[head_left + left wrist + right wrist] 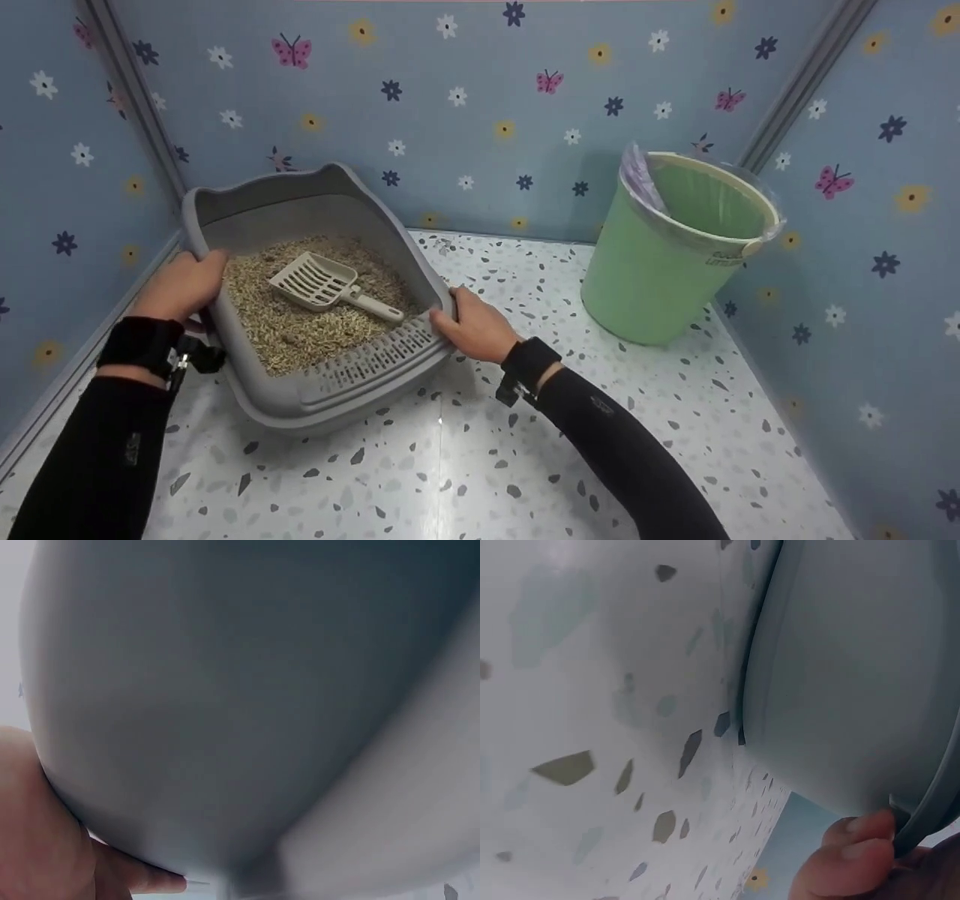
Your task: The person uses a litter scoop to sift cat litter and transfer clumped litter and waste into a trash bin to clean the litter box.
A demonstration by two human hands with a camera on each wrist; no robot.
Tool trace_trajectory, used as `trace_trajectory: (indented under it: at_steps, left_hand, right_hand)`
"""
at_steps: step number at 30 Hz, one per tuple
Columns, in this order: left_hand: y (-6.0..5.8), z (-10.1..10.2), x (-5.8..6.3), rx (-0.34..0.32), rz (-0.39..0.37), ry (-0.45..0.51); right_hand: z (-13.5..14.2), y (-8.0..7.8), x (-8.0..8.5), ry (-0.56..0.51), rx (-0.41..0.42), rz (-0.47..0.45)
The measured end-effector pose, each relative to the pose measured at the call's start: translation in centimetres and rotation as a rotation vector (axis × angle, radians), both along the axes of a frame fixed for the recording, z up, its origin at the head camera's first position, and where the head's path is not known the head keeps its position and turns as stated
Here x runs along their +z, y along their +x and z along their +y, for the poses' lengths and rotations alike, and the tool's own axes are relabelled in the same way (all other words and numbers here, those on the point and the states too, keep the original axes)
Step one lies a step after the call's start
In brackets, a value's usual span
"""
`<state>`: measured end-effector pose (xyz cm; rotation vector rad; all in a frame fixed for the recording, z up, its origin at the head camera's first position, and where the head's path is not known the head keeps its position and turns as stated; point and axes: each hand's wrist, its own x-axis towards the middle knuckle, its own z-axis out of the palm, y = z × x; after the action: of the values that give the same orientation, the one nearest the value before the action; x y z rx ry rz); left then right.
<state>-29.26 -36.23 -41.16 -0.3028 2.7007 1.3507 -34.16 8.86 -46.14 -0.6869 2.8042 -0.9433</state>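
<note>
A grey litter box [281,409] stands at an angle by the left wall, with its perforated front step facing me. My left hand [180,285] grips the rim on its left side. On the opposite side my right hand [480,326] holds the rim, thumb on top; in the right wrist view its fingers [862,859] curl under the edge. Tan litter [315,334] covers the bottom of the box. A beige slotted scoop [341,291] lies on this litter, handle towards my right hand. The box's outer wall [225,690] fills most of the left wrist view.
A green trash bin [645,270] with a purplish liner [641,180] stands at the back right, apart from the box. Blue flowered walls [487,112] enclose the left, back and right. Beneath lies a speckled white floor [420,472].
</note>
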Motion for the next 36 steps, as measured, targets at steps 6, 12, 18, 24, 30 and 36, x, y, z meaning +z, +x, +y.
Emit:
trace_trajectory:
  at_steps: [6,12,18,24,30,36]
  left_hand:
    - [-0.9,1.6,0.3,-0.052,-0.019,-0.022]
    - [-1.8,3.1,0.4,-0.082,-0.043,-0.011]
    - [-3.2,4.7,0.4,-0.111,-0.054,-0.004]
    - [-4.0,5.7,0.2,-0.128,-0.067,-0.015]
    - [-4.0,5.9,0.9,-0.142,-0.060,-0.013]
    - [-4.2,6.1,0.6,-0.153,-0.063,-0.010]
  right_hand:
    - [1.8,0.9,-0.3,0.003,-0.034,0.015]
    - [3.5,1.8,-0.5,-0.019,-0.055,0.018]
    - [5.2,2.8,-0.7,-0.054,-0.092,0.023]
    - [6.5,3.1,-0.4,-0.077,-0.093,-0.024]
    - [6.6,0.5,0.8,-0.070,-0.068,-0.090]
    - [5.2,-2.5,1.9,-0.046,-0.030,-0.151]
